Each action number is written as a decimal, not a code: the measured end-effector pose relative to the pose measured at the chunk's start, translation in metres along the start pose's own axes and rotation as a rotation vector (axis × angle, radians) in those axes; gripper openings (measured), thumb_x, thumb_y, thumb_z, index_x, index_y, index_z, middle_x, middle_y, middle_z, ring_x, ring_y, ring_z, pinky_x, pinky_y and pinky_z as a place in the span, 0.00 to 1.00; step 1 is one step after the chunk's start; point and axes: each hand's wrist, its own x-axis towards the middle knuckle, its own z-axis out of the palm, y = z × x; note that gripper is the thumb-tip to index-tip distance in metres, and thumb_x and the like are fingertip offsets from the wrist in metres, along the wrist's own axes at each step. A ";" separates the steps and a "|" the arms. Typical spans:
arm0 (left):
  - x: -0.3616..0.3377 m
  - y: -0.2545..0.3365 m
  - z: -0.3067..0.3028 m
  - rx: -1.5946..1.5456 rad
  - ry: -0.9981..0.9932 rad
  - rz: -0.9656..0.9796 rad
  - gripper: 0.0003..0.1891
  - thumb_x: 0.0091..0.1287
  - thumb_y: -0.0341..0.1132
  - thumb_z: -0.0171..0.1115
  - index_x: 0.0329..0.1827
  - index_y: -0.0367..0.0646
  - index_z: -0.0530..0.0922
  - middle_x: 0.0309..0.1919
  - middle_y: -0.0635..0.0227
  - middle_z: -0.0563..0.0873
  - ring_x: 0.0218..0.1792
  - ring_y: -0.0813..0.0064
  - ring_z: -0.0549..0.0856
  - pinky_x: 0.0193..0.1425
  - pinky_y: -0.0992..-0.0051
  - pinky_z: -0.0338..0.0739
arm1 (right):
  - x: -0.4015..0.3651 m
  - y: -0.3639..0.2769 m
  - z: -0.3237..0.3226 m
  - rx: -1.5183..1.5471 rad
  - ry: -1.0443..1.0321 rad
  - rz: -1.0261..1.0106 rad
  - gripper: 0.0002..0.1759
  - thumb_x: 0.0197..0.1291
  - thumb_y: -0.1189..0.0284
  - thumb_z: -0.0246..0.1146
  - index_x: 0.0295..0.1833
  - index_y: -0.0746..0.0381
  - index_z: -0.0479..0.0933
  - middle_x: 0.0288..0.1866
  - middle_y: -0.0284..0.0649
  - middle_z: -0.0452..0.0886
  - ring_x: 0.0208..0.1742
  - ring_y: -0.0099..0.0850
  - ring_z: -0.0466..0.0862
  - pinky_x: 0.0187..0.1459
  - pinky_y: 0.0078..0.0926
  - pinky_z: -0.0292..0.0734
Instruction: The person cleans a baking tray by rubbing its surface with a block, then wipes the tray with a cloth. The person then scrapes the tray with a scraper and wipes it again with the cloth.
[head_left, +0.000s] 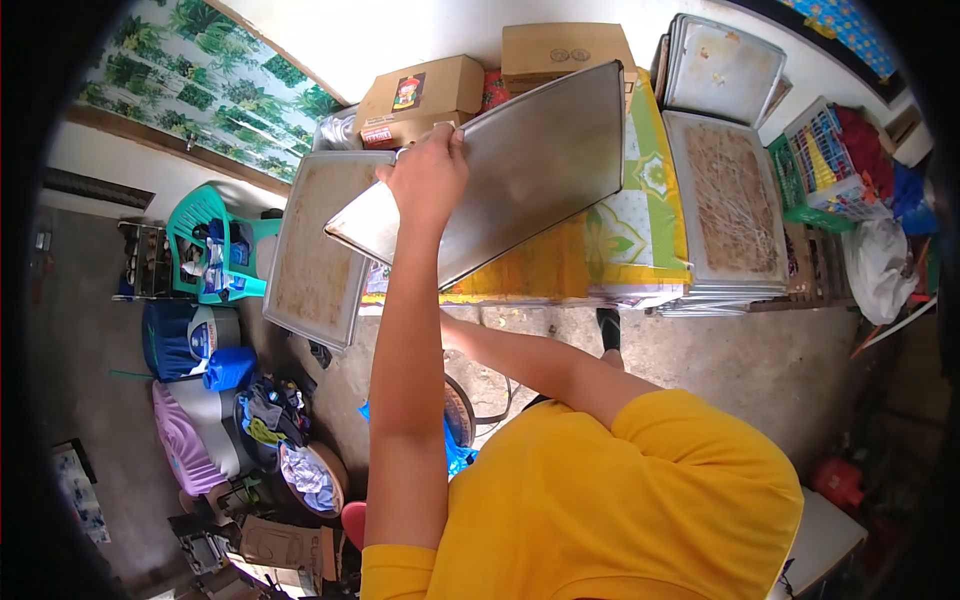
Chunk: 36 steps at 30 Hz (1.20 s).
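Note:
My left hand (pixel 428 178) is closed on the upper left edge of a metal baking tray (pixel 530 165). The tray is tilted over the table, its smooth grey face toward me. My right arm crosses low in front of my body, and my right hand (pixel 453 332) is mostly hidden behind my left forearm, below the tray's lower corner. To the left, another baking tray (pixel 325 235) with a brown-stained surface lies at the table's left end, close to my left hand. A yellow, green and white patterned tablecloth (pixel 650 165) covers the table beneath the raised tray.
Two cardboard boxes (pixel 425 88) stand at the table's back. At the right end sits a stack of stained trays (pixel 725 195), with more trays (pixel 728 70) leaning behind. A green plastic chair (pixel 205 215) stands at left. Plastic baskets (pixel 825 155) are at far right.

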 end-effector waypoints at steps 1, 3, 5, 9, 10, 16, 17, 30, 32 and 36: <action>0.001 -0.001 -0.002 -0.018 -0.022 0.013 0.15 0.73 0.51 0.51 0.45 0.53 0.82 0.35 0.61 0.88 0.39 0.54 0.87 0.49 0.43 0.69 | -0.010 -0.005 0.012 -0.177 -0.043 -0.078 0.20 0.61 0.67 0.54 0.52 0.68 0.79 0.37 0.43 0.84 0.36 0.32 0.85 0.38 0.30 0.78; 0.002 -0.005 -0.008 -0.053 -0.062 0.026 0.16 0.73 0.50 0.51 0.48 0.54 0.82 0.37 0.60 0.88 0.41 0.53 0.87 0.49 0.46 0.71 | -0.035 -0.032 0.007 -0.478 -0.186 -0.337 0.21 0.63 0.67 0.54 0.55 0.68 0.77 0.40 0.41 0.83 0.39 0.32 0.85 0.43 0.31 0.78; 0.010 -0.014 -0.010 -0.100 -0.139 0.062 0.16 0.73 0.50 0.51 0.51 0.53 0.82 0.38 0.57 0.88 0.44 0.51 0.86 0.49 0.51 0.74 | -0.072 -0.083 -0.012 -0.763 -0.169 -0.405 0.25 0.63 0.66 0.57 0.62 0.67 0.72 0.51 0.46 0.80 0.48 0.34 0.84 0.52 0.37 0.77; 0.026 -0.028 -0.010 -0.268 -0.221 0.142 0.17 0.73 0.48 0.52 0.53 0.50 0.82 0.40 0.53 0.87 0.46 0.49 0.85 0.49 0.58 0.78 | -0.107 -0.203 -0.021 -1.089 0.444 -1.189 0.31 0.59 0.65 0.62 0.68 0.59 0.67 0.59 0.50 0.72 0.60 0.51 0.72 0.62 0.44 0.68; 0.032 -0.030 -0.005 -0.292 -0.236 0.139 0.17 0.72 0.47 0.52 0.51 0.49 0.83 0.40 0.51 0.86 0.45 0.48 0.85 0.49 0.57 0.78 | -0.102 -0.231 -0.011 -1.066 0.596 -1.373 0.32 0.58 0.66 0.63 0.68 0.58 0.68 0.60 0.48 0.72 0.58 0.51 0.72 0.60 0.45 0.68; 0.034 -0.024 0.001 -0.153 -0.129 0.055 0.16 0.72 0.47 0.53 0.48 0.51 0.85 0.37 0.50 0.86 0.42 0.47 0.85 0.47 0.55 0.79 | -0.047 -0.196 -0.032 -2.081 0.635 -1.427 0.28 0.57 0.64 0.63 0.66 0.47 0.72 0.53 0.34 0.76 0.49 0.39 0.74 0.49 0.44 0.67; 0.035 -0.025 0.005 -0.156 -0.120 0.038 0.15 0.72 0.47 0.54 0.48 0.51 0.85 0.37 0.51 0.86 0.42 0.47 0.85 0.47 0.55 0.78 | -0.033 -0.169 -0.058 -2.092 0.469 -1.671 0.26 0.58 0.63 0.59 0.64 0.39 0.74 0.52 0.26 0.76 0.45 0.35 0.74 0.48 0.43 0.68; 0.029 -0.023 0.011 -0.140 -0.078 -0.042 0.15 0.73 0.52 0.53 0.45 0.56 0.83 0.31 0.65 0.88 0.38 0.57 0.87 0.53 0.44 0.65 | -0.077 -0.344 -0.140 -1.258 1.298 -1.355 0.25 0.61 0.71 0.62 0.66 0.58 0.71 0.54 0.51 0.78 0.51 0.50 0.78 0.49 0.48 0.73; 0.032 -0.018 0.013 -0.122 -0.052 -0.055 0.12 0.73 0.48 0.55 0.42 0.56 0.84 0.33 0.66 0.88 0.36 0.60 0.86 0.54 0.45 0.59 | -0.066 -0.342 -0.126 -1.184 1.447 -1.428 0.22 0.64 0.70 0.60 0.64 0.56 0.73 0.56 0.46 0.76 0.56 0.47 0.75 0.53 0.51 0.68; 0.031 -0.019 0.016 -0.115 -0.007 -0.034 0.12 0.72 0.48 0.55 0.42 0.56 0.85 0.34 0.66 0.89 0.37 0.62 0.87 0.57 0.48 0.58 | -0.070 -0.280 -0.066 -1.583 0.625 -1.278 0.29 0.56 0.69 0.61 0.66 0.47 0.73 0.59 0.36 0.75 0.50 0.41 0.75 0.49 0.47 0.70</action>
